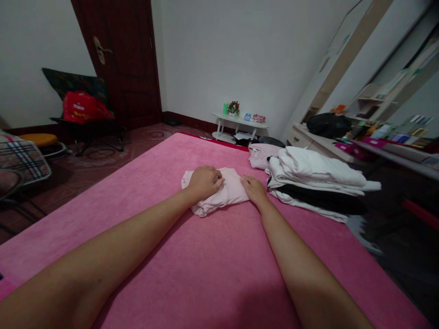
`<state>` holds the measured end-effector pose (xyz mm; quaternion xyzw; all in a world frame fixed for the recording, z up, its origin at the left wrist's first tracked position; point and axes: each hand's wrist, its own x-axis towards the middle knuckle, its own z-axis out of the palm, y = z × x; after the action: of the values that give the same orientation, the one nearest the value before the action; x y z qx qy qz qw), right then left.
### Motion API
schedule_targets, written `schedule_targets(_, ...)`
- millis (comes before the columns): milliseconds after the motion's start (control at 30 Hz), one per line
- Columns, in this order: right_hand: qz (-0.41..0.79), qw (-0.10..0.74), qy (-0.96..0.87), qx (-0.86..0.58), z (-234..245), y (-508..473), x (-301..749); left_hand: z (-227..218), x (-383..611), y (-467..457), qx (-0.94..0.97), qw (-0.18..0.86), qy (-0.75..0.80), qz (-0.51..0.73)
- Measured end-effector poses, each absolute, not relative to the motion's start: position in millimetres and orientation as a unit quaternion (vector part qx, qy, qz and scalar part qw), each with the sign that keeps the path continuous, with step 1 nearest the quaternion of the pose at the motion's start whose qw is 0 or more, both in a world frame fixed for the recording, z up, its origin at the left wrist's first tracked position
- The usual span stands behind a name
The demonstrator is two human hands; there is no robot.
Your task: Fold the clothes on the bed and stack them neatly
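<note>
Head view over a bed with a pink cover. A pale pink garment lay near the middle of the bed as a small, compact bundle, folded over itself several times, with loose edges showing at its near left corner. The left hand rested on top of the bundle with its fingers curled down onto the cloth; whether any fabric was pinched under them could not be told. The right hand lay flat and spread against the bundle's right edge, holding nothing. Just to the right, apart from the bundle, stood a stack of folded clothes, white over black, with a folded pink top behind it. Judged from this layout, the folding of this piece was close to finished: the bundle was shaped but not yet set with the stack, and no unfolded clothing showed on the cover. A small white table stood beyond the bed's far edge.
</note>
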<state>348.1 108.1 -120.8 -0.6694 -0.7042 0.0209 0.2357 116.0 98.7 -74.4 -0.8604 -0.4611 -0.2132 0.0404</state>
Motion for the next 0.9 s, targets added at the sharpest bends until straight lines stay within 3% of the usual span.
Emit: schedule_targets(900,0.026,0.249,-0.706,-0.662,-121.2,107.3,347.3,-75.7,116.1,99.2,-0.862,0.049,-0.457,-0.214)
